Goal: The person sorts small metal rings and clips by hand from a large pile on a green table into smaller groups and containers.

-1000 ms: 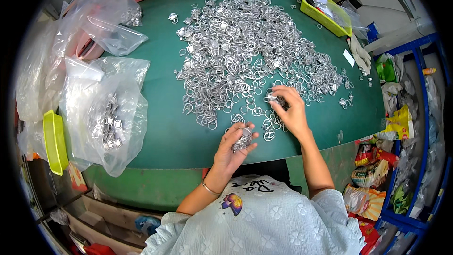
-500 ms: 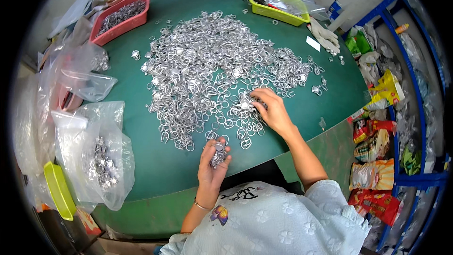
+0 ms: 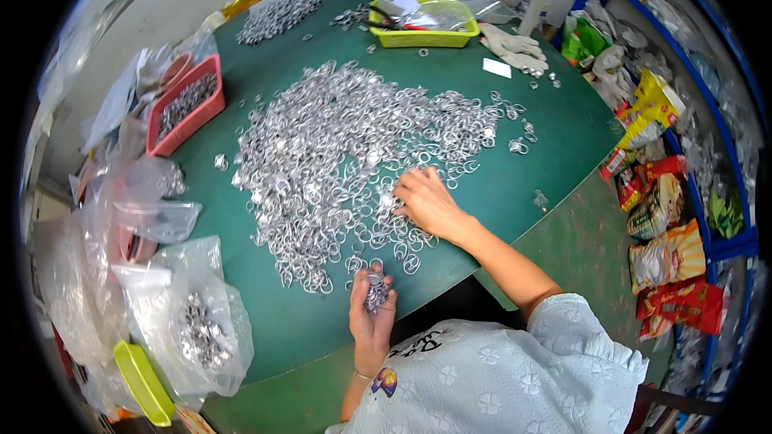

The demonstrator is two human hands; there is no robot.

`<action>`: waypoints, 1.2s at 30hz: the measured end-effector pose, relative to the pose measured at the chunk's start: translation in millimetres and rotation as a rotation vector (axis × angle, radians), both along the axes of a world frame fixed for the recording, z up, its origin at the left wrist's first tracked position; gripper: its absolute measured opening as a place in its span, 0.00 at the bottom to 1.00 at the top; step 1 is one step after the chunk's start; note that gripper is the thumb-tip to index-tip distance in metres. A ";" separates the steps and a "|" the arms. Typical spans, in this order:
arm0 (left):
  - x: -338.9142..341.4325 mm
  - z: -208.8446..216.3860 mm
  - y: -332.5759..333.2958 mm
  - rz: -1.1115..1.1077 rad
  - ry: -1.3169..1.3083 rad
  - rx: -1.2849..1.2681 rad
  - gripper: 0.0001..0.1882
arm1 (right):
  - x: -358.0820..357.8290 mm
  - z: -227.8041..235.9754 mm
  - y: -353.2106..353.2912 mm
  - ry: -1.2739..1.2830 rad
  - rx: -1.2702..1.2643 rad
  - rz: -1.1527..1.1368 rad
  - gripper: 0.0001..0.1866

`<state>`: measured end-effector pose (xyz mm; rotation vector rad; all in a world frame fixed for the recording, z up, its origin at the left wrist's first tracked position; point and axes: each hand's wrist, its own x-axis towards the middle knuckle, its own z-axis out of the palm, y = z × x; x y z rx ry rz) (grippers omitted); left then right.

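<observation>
A wide heap of small silver metal rings (image 3: 314,128), some with a round disc, spreads over the green table. Near the table's front edge, my left hand (image 3: 371,313) is closed around a clump of silver metal rings (image 3: 376,296), palm turned up. My right hand (image 3: 426,205) reaches into the near right side of the heap, back of the hand up. Its fingers are bent down among the rings, and the fingertips are partly hidden, so what they pinch does not show.
A pink basket (image 3: 211,104) of metal pieces stands at left, a yellow-green basket (image 3: 434,38) with pliers and bags at the back. Clear plastic bags (image 3: 229,305) lie at left, one holding silver pieces. White gloves (image 3: 515,50) lie back right, near a blue shelf rack (image 3: 708,137).
The head view has shifted. My right hand has moved a little left over the near part of the heap, its fingers lower among the rings. My left hand still holds its clump.
</observation>
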<state>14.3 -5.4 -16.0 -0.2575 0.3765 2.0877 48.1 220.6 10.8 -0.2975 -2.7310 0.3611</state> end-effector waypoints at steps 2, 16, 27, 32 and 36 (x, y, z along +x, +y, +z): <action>0.6 0.7 1.0 -0.007 -0.001 -0.020 0.09 | -0.7 -1.6 2.2 0.054 0.052 0.028 0.10; 10.6 3.9 14.4 -0.074 0.037 -0.066 0.10 | 124.1 -7.1 152.4 0.646 -0.837 -0.768 0.18; -14.6 3.9 3.2 0.050 -0.006 -0.156 0.11 | 314.7 -95.1 324.7 -0.152 0.129 -1.067 0.26; -77.1 39.7 -62.6 0.708 -0.074 -0.074 0.08 | 294.6 -85.8 274.7 0.049 0.129 -1.200 0.20; -147.3 58.8 -134.2 1.348 0.014 -0.286 0.10 | 266.5 -74.4 248.1 0.335 0.210 -1.021 0.14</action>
